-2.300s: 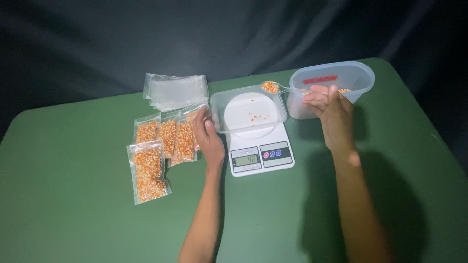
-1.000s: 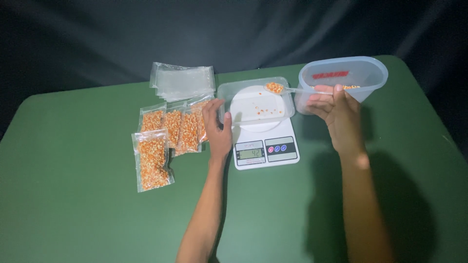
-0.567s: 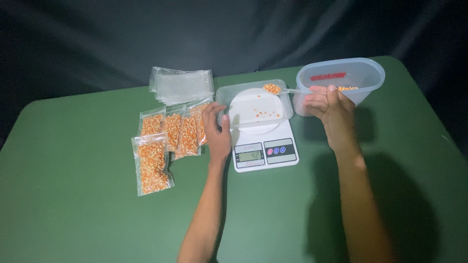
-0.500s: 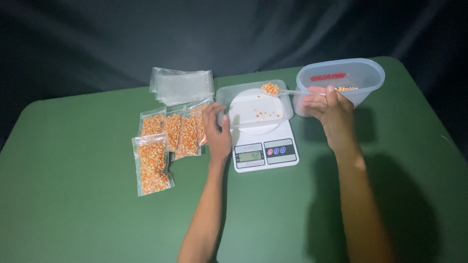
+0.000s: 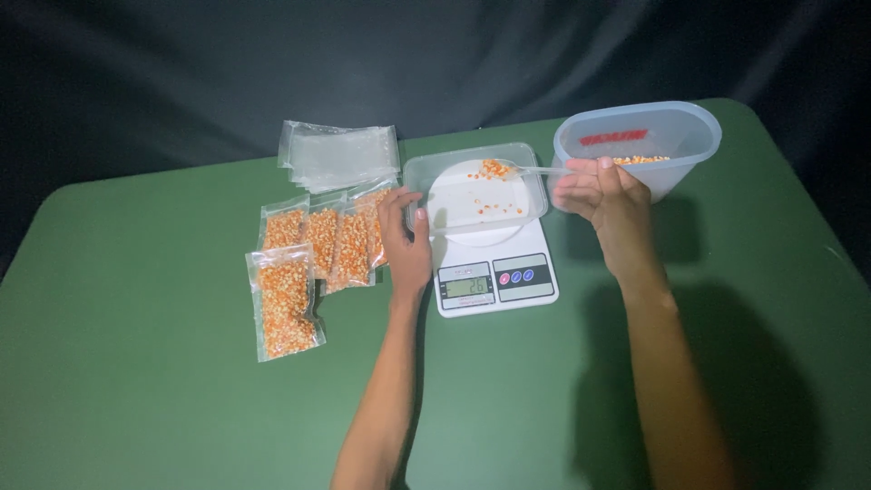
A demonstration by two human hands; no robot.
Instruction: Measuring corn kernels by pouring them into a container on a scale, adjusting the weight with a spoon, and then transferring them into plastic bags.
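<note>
On a green tabletop backed by a dark cloth drape, we see a person's two bare arms reaching up from six o'clock toward a small white digital kitchen scale near the centre. Atop the scale sits a clear rectangular plastic tray, its floor scattered with a few orange-yellow corn kernels. Our view shows the left hand pressed against the tray's nine o'clock wall, fingers spread and thumb against the rim, steadying it. At about two o'clock from the scale, the right hand is closed around the handle of a thin clear plastic spoon, whose bowl hangs over the tray's twelve o'clock end with a small heap of kernels. Just behind that hand stands a translucent oval plastic tub, more kernels visible inside it. At nine o'clock from the scale, four small clear plastic bags filled with kernels lie overlapping, the nearest one set slightly apart toward seven o'clock. At eleven o'clock, a stack of empty clear plastic bags lies flat near the table's far edge. We note the scale's lit display, with two round buttons beside it.
</note>
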